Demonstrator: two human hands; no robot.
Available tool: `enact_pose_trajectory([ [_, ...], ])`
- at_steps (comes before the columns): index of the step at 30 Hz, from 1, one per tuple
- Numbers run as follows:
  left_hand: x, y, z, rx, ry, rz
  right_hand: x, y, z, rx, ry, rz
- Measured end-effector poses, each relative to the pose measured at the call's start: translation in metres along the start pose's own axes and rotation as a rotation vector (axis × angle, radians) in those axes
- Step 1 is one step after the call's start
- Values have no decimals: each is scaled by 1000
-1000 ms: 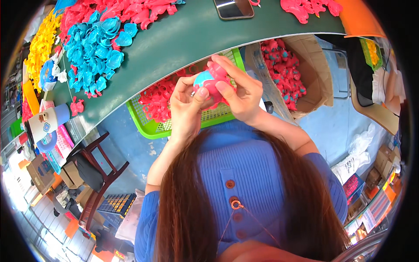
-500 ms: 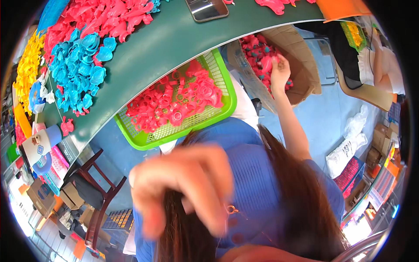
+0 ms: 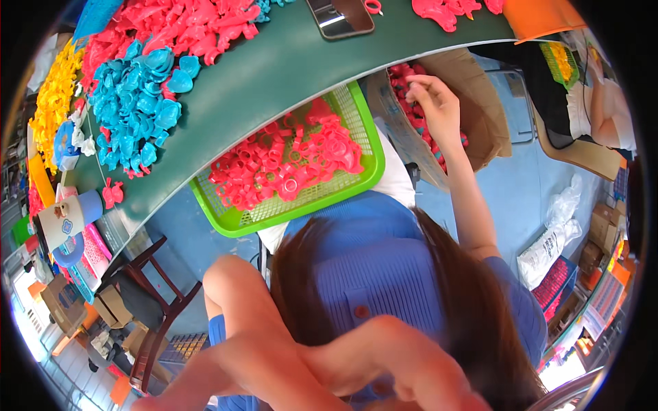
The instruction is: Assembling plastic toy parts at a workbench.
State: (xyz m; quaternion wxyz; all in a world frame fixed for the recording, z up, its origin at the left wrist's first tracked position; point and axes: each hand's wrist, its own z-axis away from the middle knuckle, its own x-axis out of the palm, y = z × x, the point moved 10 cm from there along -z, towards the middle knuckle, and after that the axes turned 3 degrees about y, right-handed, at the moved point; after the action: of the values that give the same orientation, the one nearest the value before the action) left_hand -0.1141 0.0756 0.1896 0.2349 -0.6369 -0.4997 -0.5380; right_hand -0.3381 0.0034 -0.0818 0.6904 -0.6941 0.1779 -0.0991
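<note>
My left hand (image 3: 301,370) is raised very near the camera at the lower edge, large and slightly blurred. Its thumb and fingers spread apart, and no object shows in it; the fingertips run partly out of view. Out to the right, my right hand (image 3: 437,113) hovers over a cardboard box (image 3: 483,103) of small pink and teal plastic pieces (image 3: 404,77). Its fingers are loosely bent, thumb apart, with nothing visible between them. On my lap rests a green mesh basket (image 3: 375,154) of pink plastic pieces (image 3: 295,161), many of them ring-shaped.
Piles of pink (image 3: 205,24), teal (image 3: 133,103) and yellow pieces (image 3: 55,103) cover the green table's (image 3: 253,75) left side. A phone (image 3: 341,17) lies near its edge. A wooden chair (image 3: 154,308) stands left; another person's arm (image 3: 604,103) shows far right.
My left hand has moved down toward the lower edge and closer to the camera. My right hand has lifted off the pink pieces in the box. The view has shifted slightly.
</note>
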Motion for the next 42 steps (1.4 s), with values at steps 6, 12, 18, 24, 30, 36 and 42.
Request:
enact_pose_trajectory([
  [6,33,9,24,203,-87,-232,69,-79,24,-344,-183,246],
  [12,39,26,31,281,-79,-291,93,-82,44,-353,-289,263],
  [18,17,34,4,322,-94,-299,92,-82,42,-358,-279,273],
  [24,13,40,-5,391,-110,-333,101,-88,46,-364,-312,274],
  [30,20,43,-2,427,-146,-354,103,-85,48,-364,-321,280],
  [36,24,48,-5,459,-203,-364,107,-84,49,-391,-338,286],
  [42,25,55,-7,522,-215,-402,111,-83,51,-357,-362,303],
])
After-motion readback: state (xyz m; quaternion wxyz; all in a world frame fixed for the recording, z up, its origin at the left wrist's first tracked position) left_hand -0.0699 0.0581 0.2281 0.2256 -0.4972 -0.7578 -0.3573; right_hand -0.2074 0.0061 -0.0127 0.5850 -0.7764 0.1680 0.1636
